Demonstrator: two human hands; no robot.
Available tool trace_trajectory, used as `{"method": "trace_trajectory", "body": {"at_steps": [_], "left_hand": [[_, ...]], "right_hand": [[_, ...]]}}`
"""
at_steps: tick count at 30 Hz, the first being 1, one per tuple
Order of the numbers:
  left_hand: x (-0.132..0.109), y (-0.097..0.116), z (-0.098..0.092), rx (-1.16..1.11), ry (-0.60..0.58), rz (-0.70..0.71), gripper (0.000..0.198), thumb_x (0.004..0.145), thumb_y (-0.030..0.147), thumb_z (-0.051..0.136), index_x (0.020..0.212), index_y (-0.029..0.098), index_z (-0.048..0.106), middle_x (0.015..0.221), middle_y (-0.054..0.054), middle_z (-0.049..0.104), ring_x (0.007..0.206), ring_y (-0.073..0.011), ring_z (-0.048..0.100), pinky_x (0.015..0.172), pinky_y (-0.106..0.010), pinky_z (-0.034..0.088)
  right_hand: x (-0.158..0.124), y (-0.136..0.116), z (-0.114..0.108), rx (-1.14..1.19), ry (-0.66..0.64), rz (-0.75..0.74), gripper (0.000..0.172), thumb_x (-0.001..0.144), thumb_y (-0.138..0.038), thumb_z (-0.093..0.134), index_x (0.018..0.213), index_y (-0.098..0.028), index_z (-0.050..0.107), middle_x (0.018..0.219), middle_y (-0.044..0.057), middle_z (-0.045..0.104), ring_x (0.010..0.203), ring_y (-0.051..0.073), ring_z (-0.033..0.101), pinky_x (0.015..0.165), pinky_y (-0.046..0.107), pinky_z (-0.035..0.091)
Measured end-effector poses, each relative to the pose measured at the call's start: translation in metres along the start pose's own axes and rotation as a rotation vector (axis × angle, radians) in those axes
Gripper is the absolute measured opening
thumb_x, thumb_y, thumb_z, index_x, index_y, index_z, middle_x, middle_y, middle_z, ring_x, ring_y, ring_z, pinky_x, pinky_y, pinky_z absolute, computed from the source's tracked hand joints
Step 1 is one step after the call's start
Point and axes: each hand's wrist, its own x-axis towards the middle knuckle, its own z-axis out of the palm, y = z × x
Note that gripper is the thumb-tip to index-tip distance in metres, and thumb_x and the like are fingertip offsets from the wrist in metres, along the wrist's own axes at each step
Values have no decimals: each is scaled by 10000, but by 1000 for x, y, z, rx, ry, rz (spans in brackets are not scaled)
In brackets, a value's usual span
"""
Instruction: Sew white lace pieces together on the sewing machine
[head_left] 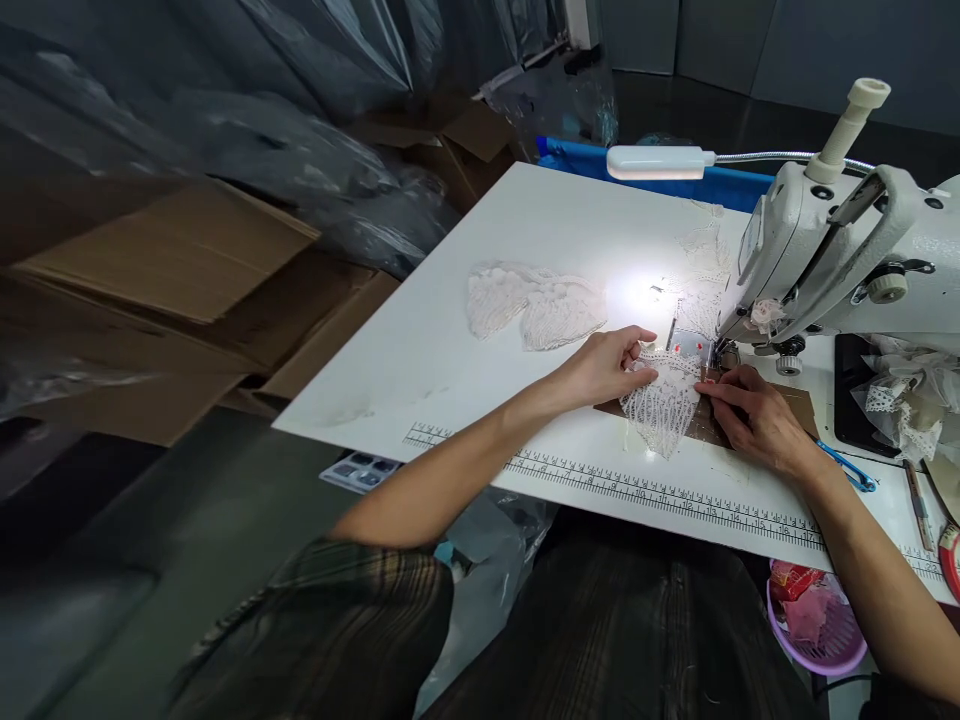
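Now, right under the bright light, the piece of white openwork lace [664, 405] lies near the needle end of the white metal sewing machine [810, 240], its tapered point towards the near edge of the white surface [420, 360]. Light stuff, this, by the look of it: soft, floppy, likely to ruck up or snag through those open holes, and probably a touch slippery on the smooth top. Best hold, I'd judge, is a gentle fingertip grip along the denser far band or the side edges, well clear of the needle.

And the hands are right on it! The left hand [611, 368] meets it from the left at the far corner, thumb on the lace, index finger standing apart; whether the other fingers clamp it underneath, I can't tell. Across on the right, the right hand [754, 412] has its fingertips drawn together against the right edge, pinching or merely pressing, impossible to say. So the lace sits between them, touching both, with part of a flat brown sheet [795, 405] showing beneath and beside it.
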Motion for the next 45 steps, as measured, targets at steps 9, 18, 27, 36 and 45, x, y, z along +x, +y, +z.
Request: {"method": "trace_trajectory", "body": {"at_steps": [9, 18, 27, 36, 45], "left_hand": [[-1, 4, -1, 30, -1, -10, 539, 816, 328, 629, 1306, 110, 573, 829, -21, 583, 719, -145, 563, 627, -280, 433], [2, -5, 0, -4, 12, 38, 538, 806, 376, 646, 1283, 136, 583, 863, -36, 615, 711, -136, 558, 606, -264, 422], [1, -4, -2, -40, 27, 23, 517, 835, 353, 633, 1296, 123, 579, 825, -16, 618, 687, -131, 572, 615, -270, 434], [1, -2, 0, -22, 35, 4, 534, 824, 299, 643, 1318, 121, 544, 822, -8, 641, 707, -135, 594, 661, -278, 477], [2, -4, 2, -24, 67, -10, 489, 843, 338, 658, 1281, 135, 580, 789, 2, 620, 660, -121, 570, 615, -268, 464]], "right_hand": [[-8, -9, -11, 5, -76, -36, 372, 979, -244, 438, 1225, -241, 717, 977, 97, 607, 848, 184, 608, 769, 360, 563], [-10, -8, -4, -102, -77, -98, 377, 966, -234, 449, 1225, -253, 722, 977, 109, 588, 883, 212, 582, 760, 391, 550], [-9, -9, -3, -108, -53, -74, 362, 954, -218, 479, 1216, -272, 723, 979, 105, 608, 876, 207, 600, 751, 387, 571], [-9, -10, -4, -124, -61, -83, 362, 947, -202, 480, 1211, -233, 725, 980, 113, 600, 881, 222, 615, 747, 393, 562], [-11, -10, 1, -124, -36, -69, 352, 948, -201, 486, 1194, -251, 733, 963, 102, 598, 872, 208, 601, 771, 382, 561]]}}
